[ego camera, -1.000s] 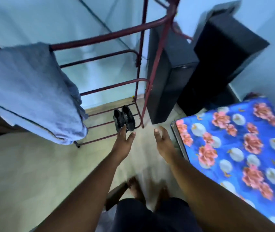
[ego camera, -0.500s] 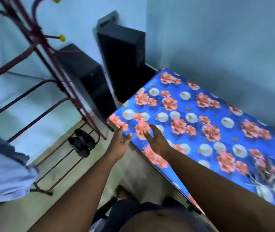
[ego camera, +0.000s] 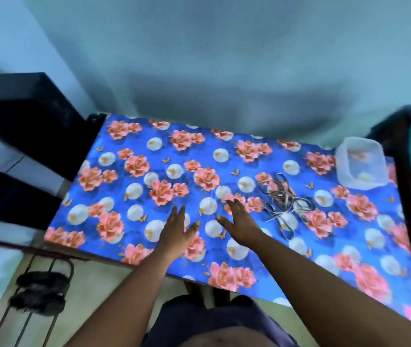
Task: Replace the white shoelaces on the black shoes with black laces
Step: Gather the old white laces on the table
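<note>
Both hands hover apart over the tabletop (ego camera: 299, 284), fingers spread and holding nothing: the left hand (ego camera: 178, 236) sits nearer the front edge and the right hand (ego camera: 240, 221) reaches a little further in, its fingertips angled toward the laces (ego camera: 286, 202). That tangle of laces lies loose on the flowered cloth just to the right of the right hand, near it but not touched; blur makes it hard to tell how many strands there are or whether all are dark, though some look pale and shiny. Beyond the laces, at the far right corner of the tabletop, stands a clear plastic container (ego camera: 361, 169), seemingly empty, perhaps where the laces are kept. The black shoes (ego camera: 40, 293) are well away from the laces, down on the floor past the tabletop's front-left corner, resting on the bars of a low rack (ego camera: 27, 329). With the shoes not yet brought up, the task looks barely begun; the open, forward-stretched hands suggest a reach, probably toward the laces.
</note>
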`<action>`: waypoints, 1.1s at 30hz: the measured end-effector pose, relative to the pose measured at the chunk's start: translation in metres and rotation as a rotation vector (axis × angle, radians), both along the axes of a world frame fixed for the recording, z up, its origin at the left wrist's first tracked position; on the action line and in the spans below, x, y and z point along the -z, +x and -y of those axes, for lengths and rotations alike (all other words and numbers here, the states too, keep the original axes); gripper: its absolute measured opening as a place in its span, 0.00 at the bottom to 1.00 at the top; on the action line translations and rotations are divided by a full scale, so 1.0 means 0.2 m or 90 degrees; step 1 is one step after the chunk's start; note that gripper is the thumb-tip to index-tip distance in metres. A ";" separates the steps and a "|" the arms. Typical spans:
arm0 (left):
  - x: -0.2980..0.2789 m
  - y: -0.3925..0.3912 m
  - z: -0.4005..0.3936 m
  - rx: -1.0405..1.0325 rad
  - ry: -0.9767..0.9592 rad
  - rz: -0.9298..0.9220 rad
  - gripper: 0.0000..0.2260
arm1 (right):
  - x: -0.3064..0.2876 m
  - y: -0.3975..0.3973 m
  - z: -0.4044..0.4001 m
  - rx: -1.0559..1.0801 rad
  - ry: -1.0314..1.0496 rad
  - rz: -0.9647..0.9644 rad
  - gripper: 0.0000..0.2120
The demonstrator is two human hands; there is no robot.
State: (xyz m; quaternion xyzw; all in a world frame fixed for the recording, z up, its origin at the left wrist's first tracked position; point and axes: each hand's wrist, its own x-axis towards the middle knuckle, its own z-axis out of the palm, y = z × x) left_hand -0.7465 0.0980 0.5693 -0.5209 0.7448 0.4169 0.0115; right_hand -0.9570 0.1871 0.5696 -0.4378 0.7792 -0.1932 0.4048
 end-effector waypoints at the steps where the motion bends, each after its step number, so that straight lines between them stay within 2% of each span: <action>1: 0.01 -0.05 0.00 0.041 -0.004 0.018 0.35 | 0.01 -0.05 -0.03 0.016 0.018 -0.011 0.39; 9: 0.25 -0.43 0.11 0.382 -0.038 0.150 0.38 | 0.12 -0.29 -0.21 0.145 0.124 -0.053 0.43; 19: 0.37 -0.70 0.09 0.593 -0.087 0.191 0.38 | 0.22 -0.45 -0.36 -0.028 0.307 -0.331 0.44; 21: 0.38 -0.74 0.07 0.626 -0.108 0.216 0.40 | 0.27 -0.51 -0.37 -0.028 0.325 -0.350 0.43; 23: 0.40 -0.77 0.05 0.637 -0.118 0.252 0.40 | 0.32 -0.59 -0.39 0.012 0.332 -0.303 0.42; 26: 0.43 -0.77 0.02 0.626 -0.119 0.288 0.42 | 0.38 -0.69 -0.41 0.039 0.299 -0.185 0.36; 29: 0.46 -0.76 -0.01 0.612 -0.118 0.310 0.45 | 0.40 -0.80 -0.41 0.007 0.265 -0.109 0.21; 31: 0.47 -0.75 -0.02 0.606 -0.122 0.311 0.47 | 0.38 -0.84 -0.39 -0.012 0.242 -0.104 0.10; 33: 0.49 -0.74 -0.01 0.600 -0.129 0.292 0.49 | 0.33 -0.88 -0.35 0.016 0.165 -0.109 0.07</action>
